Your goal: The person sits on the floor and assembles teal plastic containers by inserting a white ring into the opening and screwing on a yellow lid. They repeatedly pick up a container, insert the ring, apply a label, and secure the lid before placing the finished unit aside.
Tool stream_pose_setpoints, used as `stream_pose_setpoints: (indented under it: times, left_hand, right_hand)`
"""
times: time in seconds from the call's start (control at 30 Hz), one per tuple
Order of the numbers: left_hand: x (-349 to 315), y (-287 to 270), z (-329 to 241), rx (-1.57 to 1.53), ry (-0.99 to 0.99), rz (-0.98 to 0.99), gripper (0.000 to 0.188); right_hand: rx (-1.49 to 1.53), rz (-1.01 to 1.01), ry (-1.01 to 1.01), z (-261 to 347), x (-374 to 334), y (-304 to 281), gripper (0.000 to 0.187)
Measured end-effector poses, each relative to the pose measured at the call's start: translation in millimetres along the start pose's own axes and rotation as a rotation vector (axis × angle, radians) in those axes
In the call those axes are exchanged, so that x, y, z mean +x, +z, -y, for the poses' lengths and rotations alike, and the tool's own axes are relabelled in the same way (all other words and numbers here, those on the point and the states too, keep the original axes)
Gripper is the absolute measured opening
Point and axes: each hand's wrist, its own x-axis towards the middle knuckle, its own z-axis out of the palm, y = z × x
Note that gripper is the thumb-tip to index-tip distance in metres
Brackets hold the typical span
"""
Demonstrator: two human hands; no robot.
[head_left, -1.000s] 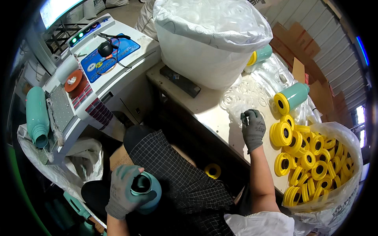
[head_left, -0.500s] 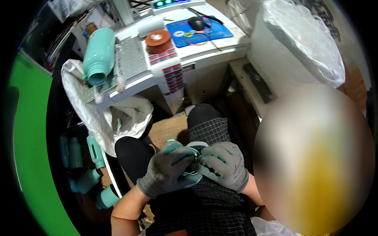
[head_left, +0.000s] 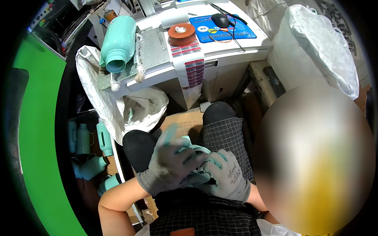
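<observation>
- Head view: the left hand (head_left: 172,163), gloved in grey and somewhat blurred, is at the mouth of a teal flask (head_left: 201,149), one finger raised and the others bent toward the right hand; whether it grips anything cannot be told.
- The right hand (head_left: 227,176), gloved alike, lies opposite with its fingers curled at the flask's mouth; whether it clasps the rim or only presses there cannot be told.
- The flask is at the person's lap, mostly hidden by both hands.
- Beneath the hands is a dark checked cloth (head_left: 228,133); cardboard (head_left: 181,120) lies beyond, between the knees.
- Ahead, a second flask (head_left: 120,37) lies on a perforated plate (head_left: 151,51), its open mouth facing the person.
- Just right of the plate are an orange-brown roll (head_left: 182,35) and a label strip (head_left: 193,72) hanging over the edge; farther right, a mouse (head_left: 219,20) sits on a blue pad (head_left: 247,33).
- Left of the knees, more flasks (head_left: 93,168) lie below a white sack (head_left: 92,74).
</observation>
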Motion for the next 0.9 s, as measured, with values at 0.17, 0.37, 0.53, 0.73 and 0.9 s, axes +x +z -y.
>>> stream_pose_setpoints:
  times: [0.17,0.37,0.53,0.73,0.9]
  left_hand:
    - [4.8,-6.5,-5.7,0.199,-0.126,0.160,0.033]
    - [47.0,-35.0,-2.8,0.187,-0.066,0.346,0.033]
    - [53.7,-29.0,14.7,0.014,-0.001,0.560,0.036]
    - [44.3,-14.1,16.7,-0.072,-0.116,0.674,0.021]
    - [30.6,9.5,2.5,0.229,-0.004,0.453,0.009]
  right_hand:
    - [-0.133,-0.106,-0.094,8.0,10.4,6.2,0.037]
    - [-0.149,-0.052,-0.051,11.2,5.7,8.3,0.031]
    - [0.033,-0.011,-0.045,5.9,5.0,6.6,0.027]
    - [0.097,0.132,-0.003,0.7,2.3,-4.2,0.021]
    - [0.037,0.039,0.000,2.6,-6.6,1.5,0.024]
